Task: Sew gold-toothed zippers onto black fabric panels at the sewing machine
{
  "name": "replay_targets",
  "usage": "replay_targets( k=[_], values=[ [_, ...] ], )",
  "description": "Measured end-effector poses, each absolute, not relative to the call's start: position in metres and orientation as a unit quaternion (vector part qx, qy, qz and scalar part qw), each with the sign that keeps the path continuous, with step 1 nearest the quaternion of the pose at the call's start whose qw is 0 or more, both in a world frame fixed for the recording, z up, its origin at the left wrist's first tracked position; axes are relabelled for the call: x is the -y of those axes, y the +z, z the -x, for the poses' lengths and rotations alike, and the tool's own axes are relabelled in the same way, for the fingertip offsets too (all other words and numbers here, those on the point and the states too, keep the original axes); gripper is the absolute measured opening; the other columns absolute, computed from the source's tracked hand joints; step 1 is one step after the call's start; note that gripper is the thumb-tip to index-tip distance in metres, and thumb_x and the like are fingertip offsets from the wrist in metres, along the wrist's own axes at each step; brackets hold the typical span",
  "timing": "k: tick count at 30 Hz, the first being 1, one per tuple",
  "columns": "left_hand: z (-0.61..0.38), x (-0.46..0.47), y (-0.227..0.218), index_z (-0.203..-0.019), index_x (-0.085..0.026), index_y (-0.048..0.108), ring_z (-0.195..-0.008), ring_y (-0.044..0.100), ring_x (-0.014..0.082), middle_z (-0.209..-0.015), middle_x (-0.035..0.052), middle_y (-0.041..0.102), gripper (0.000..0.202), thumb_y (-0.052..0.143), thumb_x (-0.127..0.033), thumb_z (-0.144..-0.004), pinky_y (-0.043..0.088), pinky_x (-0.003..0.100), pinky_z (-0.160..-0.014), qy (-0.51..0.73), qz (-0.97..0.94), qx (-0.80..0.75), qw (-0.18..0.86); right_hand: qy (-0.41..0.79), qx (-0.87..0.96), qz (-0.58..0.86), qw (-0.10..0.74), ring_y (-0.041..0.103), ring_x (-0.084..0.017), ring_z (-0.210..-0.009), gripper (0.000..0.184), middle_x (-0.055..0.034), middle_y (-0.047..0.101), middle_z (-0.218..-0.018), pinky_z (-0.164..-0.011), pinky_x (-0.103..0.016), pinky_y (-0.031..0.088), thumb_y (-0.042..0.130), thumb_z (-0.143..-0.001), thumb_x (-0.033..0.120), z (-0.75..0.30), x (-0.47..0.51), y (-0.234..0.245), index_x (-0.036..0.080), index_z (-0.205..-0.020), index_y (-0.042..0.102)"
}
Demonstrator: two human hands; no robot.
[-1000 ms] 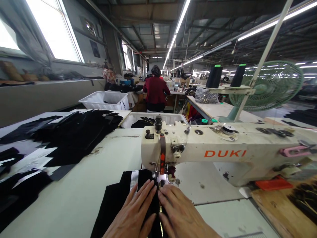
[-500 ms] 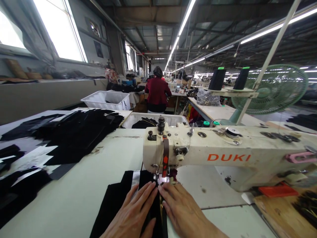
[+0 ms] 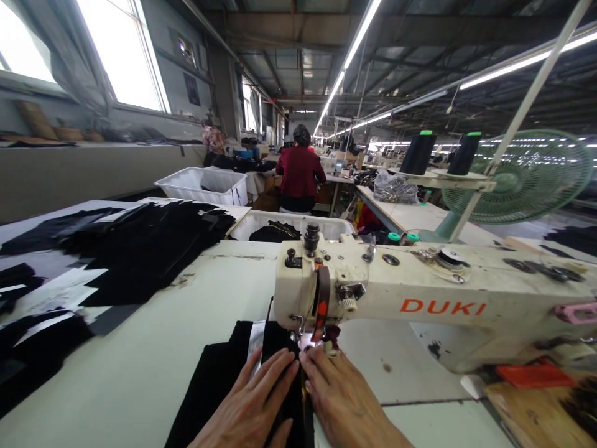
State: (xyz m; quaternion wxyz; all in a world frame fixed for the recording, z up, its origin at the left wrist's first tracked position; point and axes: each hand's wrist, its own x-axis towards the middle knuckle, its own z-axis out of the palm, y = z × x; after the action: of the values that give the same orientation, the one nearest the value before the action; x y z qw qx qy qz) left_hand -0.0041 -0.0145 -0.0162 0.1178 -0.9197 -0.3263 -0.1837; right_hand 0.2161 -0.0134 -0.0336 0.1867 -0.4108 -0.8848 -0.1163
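Note:
My left hand (image 3: 254,404) lies on a black fabric piece (image 3: 209,379), its fingers stretched toward the needle area. A shiny silver-white strip (image 3: 256,342) crosses the fabric beside those fingertips. Flat against the fabric's right edge rests my right hand (image 3: 342,395), fingers extended and close to the lit presser foot area (image 3: 306,340). Between the hands runs a narrow dark band with a gold-coloured edge, partly covered by fingers. The sewing machine (image 3: 364,298) stands over the fabric's far end; its needle is hard to make out. Some dark red material (image 3: 333,335) shows behind the foot.
Stacked black fabric pieces (image 3: 149,249) lie on the table at left. White bins (image 3: 205,186) stand beyond. Thread cones (image 3: 418,154) and a green fan (image 3: 513,177) are at right. A co-worker (image 3: 300,168) sits ahead, back turned. A red object (image 3: 536,374) lies at the lower right.
The view has shifted slightly, so the machine appears farther right. Both hands stay on the fabric beside the foot, with little visible movement.

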Motion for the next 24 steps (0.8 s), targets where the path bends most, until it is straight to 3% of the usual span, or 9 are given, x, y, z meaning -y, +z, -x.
replay_targets(
  k=[11, 16, 24],
  values=[
    [0.003, 0.010, -0.016, -0.147, -0.013, 0.043, -0.134, 0.048, 0.0308, -0.147, 0.0126, 0.050, 0.067, 0.061, -0.022, -0.082, 0.037, 0.047, -0.113, -0.194, 0.921, 0.323, 0.100, -0.089, 0.878, 0.430, 0.191, 0.058, -0.030, -0.120, 0.049, -0.0117, 0.061, -0.133, -0.100, -0.043, 0.053, 0.047, -0.089, 0.007, -0.218, 0.013, -0.041, 0.012, -0.137, 0.053],
    [0.001, 0.005, -0.012, -0.146, -0.016, 0.045, -0.131, 0.052, 0.0292, -0.141, 0.0107, 0.056, 0.065, 0.060, -0.021, -0.083, 0.037, 0.047, -0.114, -0.208, 0.918, 0.329, 0.076, -0.065, 0.874, 0.447, 0.177, 0.058, -0.029, -0.119, 0.054, -0.0124, 0.063, -0.129, -0.103, -0.044, 0.050, 0.044, -0.088, 0.002, -0.215, 0.009, -0.044, 0.010, -0.141, 0.049],
    [0.002, 0.008, -0.010, -0.157, -0.021, 0.023, -0.130, 0.053, 0.0274, -0.143, 0.0086, 0.055, 0.080, 0.059, -0.020, -0.086, 0.038, 0.042, -0.115, -0.231, 0.916, 0.326, 0.043, -0.078, 0.879, 0.427, 0.199, 0.057, -0.027, -0.122, 0.051, -0.0135, 0.059, -0.134, -0.106, -0.041, 0.048, 0.050, -0.091, 0.009, -0.218, 0.007, -0.042, 0.012, -0.142, 0.049]
  ],
)
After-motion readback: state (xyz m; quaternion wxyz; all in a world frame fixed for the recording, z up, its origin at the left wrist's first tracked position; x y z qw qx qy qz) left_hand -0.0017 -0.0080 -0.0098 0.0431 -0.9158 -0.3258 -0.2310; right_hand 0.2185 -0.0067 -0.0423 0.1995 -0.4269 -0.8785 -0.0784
